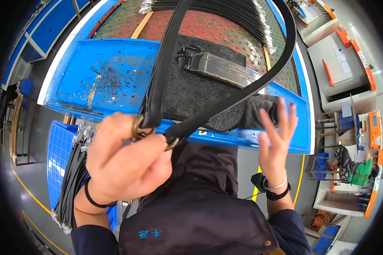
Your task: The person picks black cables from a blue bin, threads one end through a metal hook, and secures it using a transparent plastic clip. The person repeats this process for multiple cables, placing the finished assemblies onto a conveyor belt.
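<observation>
One black strap (238, 95), bent into a loop above the near side of the bench; both ends sit at the left hand (130, 157), whose fingers curl tightly about them, brass-coloured rings (135, 126) showing at the grip. One right hand (276, 138), near right, blurred, fingers spread wide, gripping nothing I can see. One blue workbench (76, 76), bearing a dark cloth pad (183, 93), a glossy oblong block (227, 70) on it, and a far-side row of black straps (225, 15). Left: one blue plastic crate (58, 144), a strap bundle (72, 187) against it.
</observation>
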`<state>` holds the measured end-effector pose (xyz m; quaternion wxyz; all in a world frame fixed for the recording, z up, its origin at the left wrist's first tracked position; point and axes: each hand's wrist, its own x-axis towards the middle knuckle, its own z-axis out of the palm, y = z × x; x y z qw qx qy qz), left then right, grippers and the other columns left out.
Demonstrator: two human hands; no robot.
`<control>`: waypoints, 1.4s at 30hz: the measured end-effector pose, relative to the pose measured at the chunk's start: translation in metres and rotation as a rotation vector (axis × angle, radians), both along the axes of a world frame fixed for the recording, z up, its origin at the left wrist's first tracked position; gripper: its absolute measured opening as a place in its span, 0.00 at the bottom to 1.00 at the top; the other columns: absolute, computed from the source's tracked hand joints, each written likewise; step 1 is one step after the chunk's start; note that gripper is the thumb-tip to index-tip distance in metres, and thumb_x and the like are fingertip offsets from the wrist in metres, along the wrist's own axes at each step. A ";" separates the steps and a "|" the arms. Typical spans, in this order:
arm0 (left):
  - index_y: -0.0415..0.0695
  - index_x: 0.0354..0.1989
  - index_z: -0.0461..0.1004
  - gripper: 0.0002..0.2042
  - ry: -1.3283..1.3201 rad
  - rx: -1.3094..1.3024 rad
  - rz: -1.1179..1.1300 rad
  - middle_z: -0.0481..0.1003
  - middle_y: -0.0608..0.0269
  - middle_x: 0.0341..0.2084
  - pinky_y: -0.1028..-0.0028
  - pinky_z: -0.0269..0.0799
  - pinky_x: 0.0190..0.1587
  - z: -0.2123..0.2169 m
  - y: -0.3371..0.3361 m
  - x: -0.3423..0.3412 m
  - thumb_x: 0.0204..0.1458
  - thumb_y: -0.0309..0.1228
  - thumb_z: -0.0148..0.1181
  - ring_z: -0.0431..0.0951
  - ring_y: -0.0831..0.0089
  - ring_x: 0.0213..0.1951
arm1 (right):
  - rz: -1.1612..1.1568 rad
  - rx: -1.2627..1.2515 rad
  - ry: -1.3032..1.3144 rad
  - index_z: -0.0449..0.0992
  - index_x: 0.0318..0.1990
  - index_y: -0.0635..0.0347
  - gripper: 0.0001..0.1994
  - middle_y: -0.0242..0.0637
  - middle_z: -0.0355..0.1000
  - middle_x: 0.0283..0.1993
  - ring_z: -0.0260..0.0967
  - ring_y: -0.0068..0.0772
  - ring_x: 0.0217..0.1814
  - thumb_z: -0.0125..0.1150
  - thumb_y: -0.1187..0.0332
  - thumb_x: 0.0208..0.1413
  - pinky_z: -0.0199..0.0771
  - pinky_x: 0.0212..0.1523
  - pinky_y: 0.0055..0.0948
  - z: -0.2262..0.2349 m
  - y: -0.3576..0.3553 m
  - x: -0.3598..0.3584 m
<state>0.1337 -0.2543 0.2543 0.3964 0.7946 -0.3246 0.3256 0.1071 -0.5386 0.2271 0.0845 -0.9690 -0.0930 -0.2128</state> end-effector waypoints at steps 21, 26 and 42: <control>0.41 0.16 0.70 0.09 0.232 0.028 -0.257 0.65 0.60 0.16 0.77 0.57 0.19 0.043 -0.007 0.010 0.19 0.20 0.53 0.65 0.71 0.17 | 0.559 -0.190 -0.256 0.76 0.34 0.26 0.16 0.20 0.64 0.35 0.60 0.30 0.47 0.43 0.39 0.49 0.51 0.61 0.52 0.072 0.045 -0.009; 0.41 0.15 0.70 0.09 0.256 0.028 -0.260 0.65 0.60 0.16 0.77 0.56 0.19 0.044 -0.006 0.008 0.18 0.21 0.53 0.65 0.71 0.17 | 0.600 -0.186 -0.274 0.75 0.30 0.29 0.15 0.21 0.63 0.35 0.58 0.30 0.47 0.43 0.41 0.51 0.49 0.61 0.52 0.072 0.044 -0.006; 0.42 0.20 0.70 0.11 0.033 0.077 -0.183 0.66 0.60 0.18 0.74 0.59 0.21 0.029 0.005 0.012 0.20 0.20 0.53 0.65 0.68 0.19 | -0.008 -0.021 -0.038 0.77 0.39 0.57 0.12 0.41 0.68 0.49 0.53 0.49 0.62 0.47 0.71 0.50 0.39 0.63 0.51 -0.018 -0.028 0.002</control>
